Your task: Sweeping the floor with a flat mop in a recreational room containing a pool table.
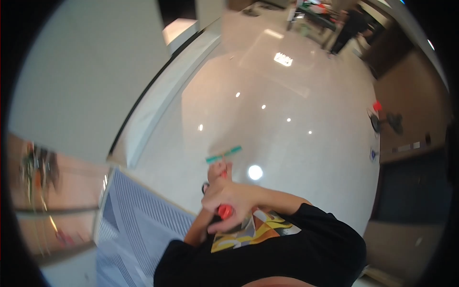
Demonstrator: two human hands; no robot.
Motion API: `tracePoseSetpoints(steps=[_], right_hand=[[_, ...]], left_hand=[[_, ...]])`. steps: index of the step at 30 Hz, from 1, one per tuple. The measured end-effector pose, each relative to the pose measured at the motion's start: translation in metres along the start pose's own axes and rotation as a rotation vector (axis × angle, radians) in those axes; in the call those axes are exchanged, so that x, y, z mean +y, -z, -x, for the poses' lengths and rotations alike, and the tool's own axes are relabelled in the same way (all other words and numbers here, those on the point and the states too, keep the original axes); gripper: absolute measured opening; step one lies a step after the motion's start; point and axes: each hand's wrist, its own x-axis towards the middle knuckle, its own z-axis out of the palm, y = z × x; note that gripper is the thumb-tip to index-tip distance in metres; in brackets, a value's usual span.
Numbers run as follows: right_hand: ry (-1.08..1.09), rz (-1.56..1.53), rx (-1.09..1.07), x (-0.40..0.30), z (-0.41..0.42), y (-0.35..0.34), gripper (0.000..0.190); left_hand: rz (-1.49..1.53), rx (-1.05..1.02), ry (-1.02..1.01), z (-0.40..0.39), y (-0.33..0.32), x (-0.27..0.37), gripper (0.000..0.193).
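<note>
In front of my body I hold a long-handled floor tool with a red grip and a narrow teal head [224,154]; blur hides whether it is a mop or a squeegee. My right hand [229,201] is closed around the red handle end [225,211], near my chest. Farther down the handle, my left hand [218,173] grips it, with a dark band at the wrist. The teal head lies beyond my left hand over the glossy tiled floor [279,143]. Most of the handle is hidden by my hands.
A patterned grey-blue mat [143,215] lies at lower left, beside a pale raised ledge [161,104]. A dark pedestal fan [385,122] stands by the right wall. At the far end, a person in dark clothes [349,28] stands near a cluttered table [315,18].
</note>
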Motion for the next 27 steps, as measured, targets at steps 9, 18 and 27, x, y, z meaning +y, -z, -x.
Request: tracePoseSetpoints(steps=[9, 18, 27], right_hand=[[-0.011, 0.085, -0.154, 0.13, -0.056, -0.042, 0.051], [-0.144, 0.091, -0.071, 0.255, 0.005, -0.076, 0.027], [-0.203, 0.106, -0.127, 0.203, 0.055, -0.05, 0.03]], left_hand=[[-0.327, 0.544, 0.208, -0.058, 0.119, -0.105, 0.026], [-0.402, -0.087, 0.537, -0.009, 0.127, -0.202, 0.037], [-0.222, 0.044, 0.355, 0.03, 0.056, -0.18, 0.028]])
